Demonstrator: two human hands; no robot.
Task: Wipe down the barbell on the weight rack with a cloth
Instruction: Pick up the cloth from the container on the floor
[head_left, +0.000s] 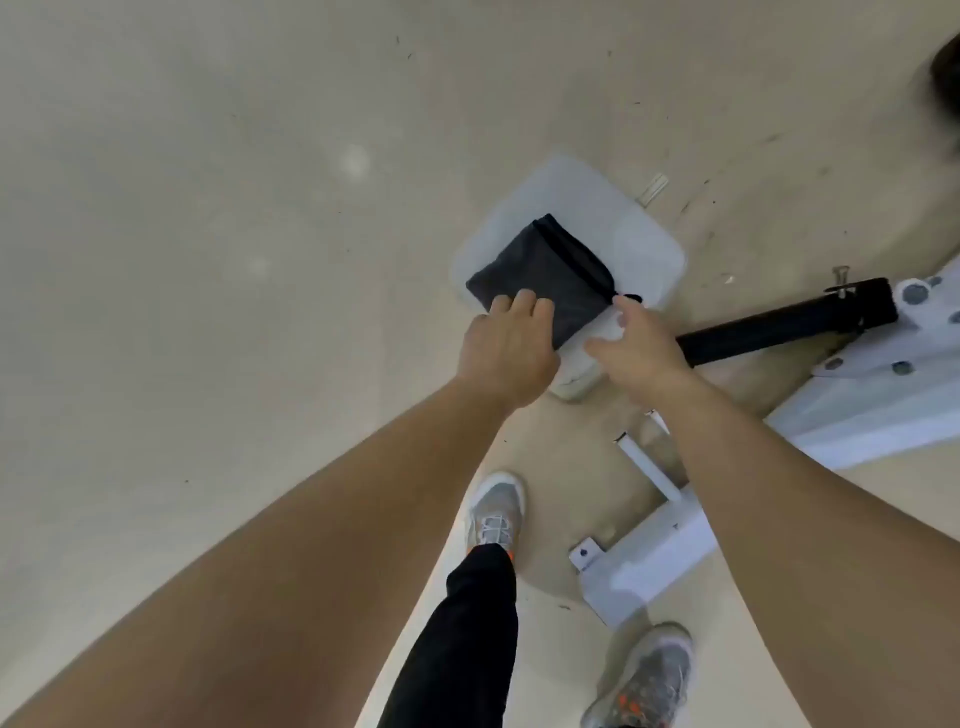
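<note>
The left fingertips are hidden beneath their own knuckles, and motion blur softens both hands; a dark shape (946, 78) at 2 o'clock is cut off by the frame edge and cannot be identified. A black bar (779, 327) runs from behind the right hand toward 3 o'clock into a white rack (883, 400), itself cropped at the right edge; whether this bar is the barbell cannot be told. The cloth (545, 270), dark grey, folded roughly square with a black hem and a small loop at its 4 o'clock corner, lies flat on a pale translucent bin (639, 234) standing on the floor (208, 208) just above centre. Both bare forearms reach in from 6 o'clock. The left hand (506, 353), back uppermost, has its fingers (522, 306) curled over the cloth's near edge, holding it. The right hand (639, 348) lies at 3 o'clock of the left, thumb splayed toward 9 o'clock, forefinger at the loop; whether it pinches anything cannot be told. Two grey shoes (496, 512) appear at 6 o'clock.
</note>
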